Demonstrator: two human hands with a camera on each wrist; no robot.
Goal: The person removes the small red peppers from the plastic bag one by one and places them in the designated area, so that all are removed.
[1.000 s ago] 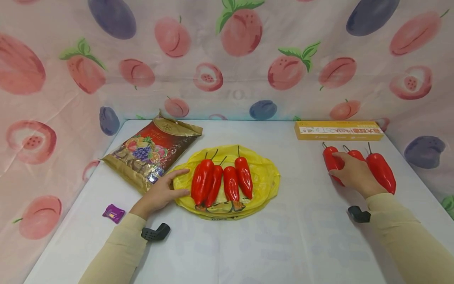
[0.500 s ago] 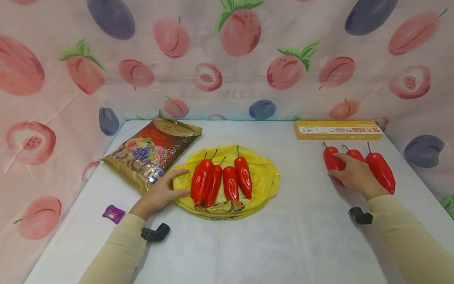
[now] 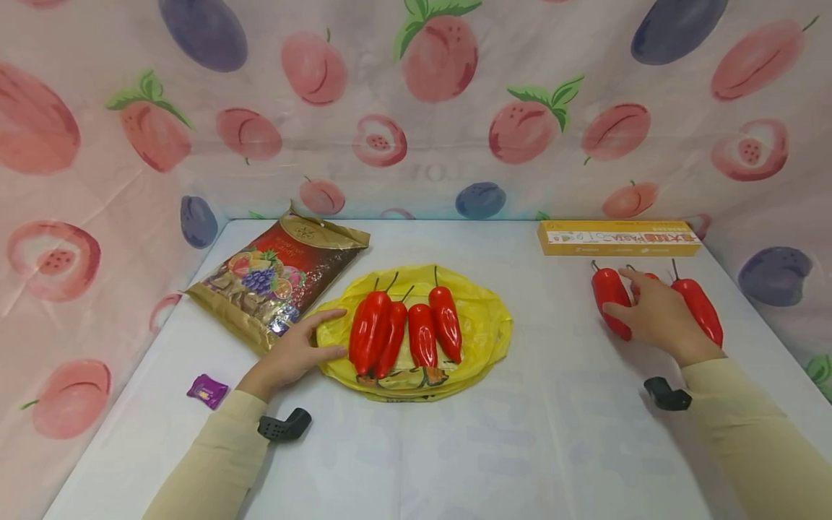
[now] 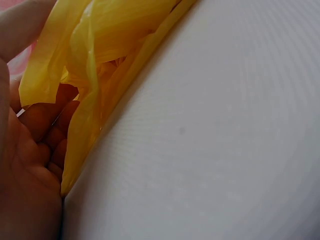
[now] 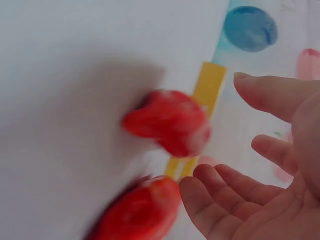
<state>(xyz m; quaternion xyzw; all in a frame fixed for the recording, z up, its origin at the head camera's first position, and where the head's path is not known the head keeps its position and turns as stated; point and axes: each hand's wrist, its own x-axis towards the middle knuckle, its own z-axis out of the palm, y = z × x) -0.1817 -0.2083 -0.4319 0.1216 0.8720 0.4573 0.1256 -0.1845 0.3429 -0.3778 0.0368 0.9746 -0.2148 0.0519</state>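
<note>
Several shiny red chili peppers (image 3: pixel 370 332) lie on a folded yellow plastic bag (image 3: pixel 484 339) mid-table. My left hand (image 3: pixel 289 361) rests at the bag's left edge, thumb and index finger spread; in the left wrist view a loose fold of the bag (image 4: pixel 82 120) hangs over its fingers. At the right my right hand (image 3: pixel 656 314) hovers over three more peppers, its thumb beside the left pepper (image 3: pixel 609 296). It covers most of the middle one; the right pepper (image 3: pixel 698 310) shows behind the hand. In the right wrist view the fingers (image 5: pixel 215 215) are parted, with a blurred pepper (image 5: pixel 175 122) in front.
A yellow pasta box (image 3: pixel 617 240) lies at the back right, just behind the peppers. A red and gold candy bag (image 3: pixel 286 267) lies at the back left. Near the left edge is a small purple wrapped candy (image 3: pixel 208 391). Fruit-patterned cloth (image 3: pixel 429 173) walls the table.
My right hand has loosened from the left pepper and shifted slightly right, so more of that pepper shows and the middle one is more covered. The left hand has stayed put.
</note>
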